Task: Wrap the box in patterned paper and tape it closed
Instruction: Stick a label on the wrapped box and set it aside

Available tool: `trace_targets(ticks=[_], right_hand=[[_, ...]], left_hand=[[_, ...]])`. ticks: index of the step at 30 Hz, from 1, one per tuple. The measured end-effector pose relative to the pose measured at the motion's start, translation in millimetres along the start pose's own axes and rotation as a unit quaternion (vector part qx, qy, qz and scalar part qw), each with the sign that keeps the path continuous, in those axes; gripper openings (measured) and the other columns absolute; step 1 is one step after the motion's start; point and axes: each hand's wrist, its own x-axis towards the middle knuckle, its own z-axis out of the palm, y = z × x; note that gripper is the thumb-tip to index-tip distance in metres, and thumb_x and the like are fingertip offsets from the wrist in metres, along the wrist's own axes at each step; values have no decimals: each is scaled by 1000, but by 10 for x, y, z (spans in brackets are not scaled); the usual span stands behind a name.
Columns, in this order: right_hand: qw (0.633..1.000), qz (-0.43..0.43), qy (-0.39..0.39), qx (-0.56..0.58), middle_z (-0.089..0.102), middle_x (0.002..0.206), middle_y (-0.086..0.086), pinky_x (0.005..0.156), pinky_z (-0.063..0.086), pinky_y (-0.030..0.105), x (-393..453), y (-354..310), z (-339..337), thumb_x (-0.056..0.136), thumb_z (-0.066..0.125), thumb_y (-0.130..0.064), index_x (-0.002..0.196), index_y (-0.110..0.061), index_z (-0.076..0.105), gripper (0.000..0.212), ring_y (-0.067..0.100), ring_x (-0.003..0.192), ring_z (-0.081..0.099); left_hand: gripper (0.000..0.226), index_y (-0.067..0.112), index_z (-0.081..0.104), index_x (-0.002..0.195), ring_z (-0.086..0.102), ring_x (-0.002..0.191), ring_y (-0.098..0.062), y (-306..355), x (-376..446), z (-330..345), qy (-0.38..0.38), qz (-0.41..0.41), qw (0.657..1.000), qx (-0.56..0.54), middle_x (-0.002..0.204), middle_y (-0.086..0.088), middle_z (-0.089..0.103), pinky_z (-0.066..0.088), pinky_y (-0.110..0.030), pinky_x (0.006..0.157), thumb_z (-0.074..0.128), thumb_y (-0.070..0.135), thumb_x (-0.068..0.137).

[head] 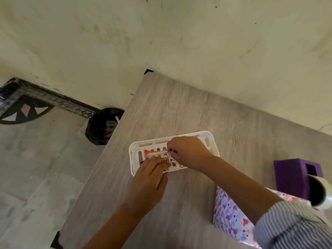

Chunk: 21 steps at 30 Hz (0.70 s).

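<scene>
Our right hand (186, 152) pinching a thin pink strip (156, 153) over a white slotted basket (138, 146) mid-table, our left hand (150, 178) gripping small scraps at its near rim, heart-patterned paper (230, 214) near right, under our sleeve, purple box (294, 177) beside a tape roll (318, 191) far right

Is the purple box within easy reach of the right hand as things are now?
Probably yes. The purple box stands in the open on the table, just right of the right forearm, with nothing on it. But the right hand is busy pinching something in the white basket.
</scene>
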Motion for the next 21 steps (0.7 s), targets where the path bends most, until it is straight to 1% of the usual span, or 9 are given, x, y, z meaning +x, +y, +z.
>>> trace_targets(ticks=[1,2,4,6,8,11,14,18,21], right_hand=[[999,14,29,29,65,90,-6,72,51,35,-126,-6,-52,92,50,-24,91,-19,65,16,11,80,59],[996,31,61,63,65,86,-7,71,50,33,-245,-9,-89,92,53,-25,89,-19,66,15,9,76,57],[977,75,132,151,64,77,-9,65,48,26,-547,-35,-141,88,62,-26,84,-20,68,10,5,65,52],[948,113,182,236,65,72,-10,59,44,24,-842,-84,-142,83,69,-25,78,-20,70,7,5,60,51],[921,131,220,292,66,72,-9,57,43,24,-1068,-132,-78,78,75,-24,74,-19,71,7,7,60,52],[904,131,269,304,64,78,-12,56,39,12,-1417,-183,39,75,78,-27,74,-21,72,8,5,68,55],[909,106,280,291,63,88,-14,63,45,9,-1681,-214,121,79,74,-26,79,-21,72,5,3,81,59],[893,111,297,319,63,87,-12,64,48,8,-1953,-215,204,81,73,-20,84,-18,73,4,4,80,61],[882,117,292,350,59,84,-18,66,48,9,-2133,-196,231,79,75,-20,83,-20,72,5,2,82,60]], left_hand=[[26,14,65,105,53,105,-11,37,-12,-17,14,-21,1000,-10,107,-1,64,41,-18,95,52,29,87],[25,16,62,105,53,103,-9,76,-12,-40,28,-57,998,-31,107,0,63,42,-14,92,53,31,87],[20,24,56,103,55,97,-4,227,0,-108,65,-156,980,-108,105,7,60,44,-6,78,59,35,87],[18,27,55,100,60,94,-2,433,52,-166,90,-250,938,-223,102,13,62,47,-8,73,66,31,86],[20,24,59,103,64,93,-2,631,106,-201,71,-297,891,-337,101,12,67,50,-12,72,67,24,84],[26,18,63,105,68,96,-12,992,97,-213,32,-290,845,-448,102,7,71,55,-25,78,66,27,81],[23,16,66,102,69,93,-17,1279,14,-191,16,-296,815,-499,98,4,72,56,-32,79,64,21,80],[25,21,68,103,69,94,-19,1523,-133,-146,-13,-296,801,-520,99,0,73,55,-33,81,62,19,79],[23,18,67,107,69,95,-21,1649,-238,-131,-33,-297,802,-518,100,-3,73,55,-36,84,61,11,85]])
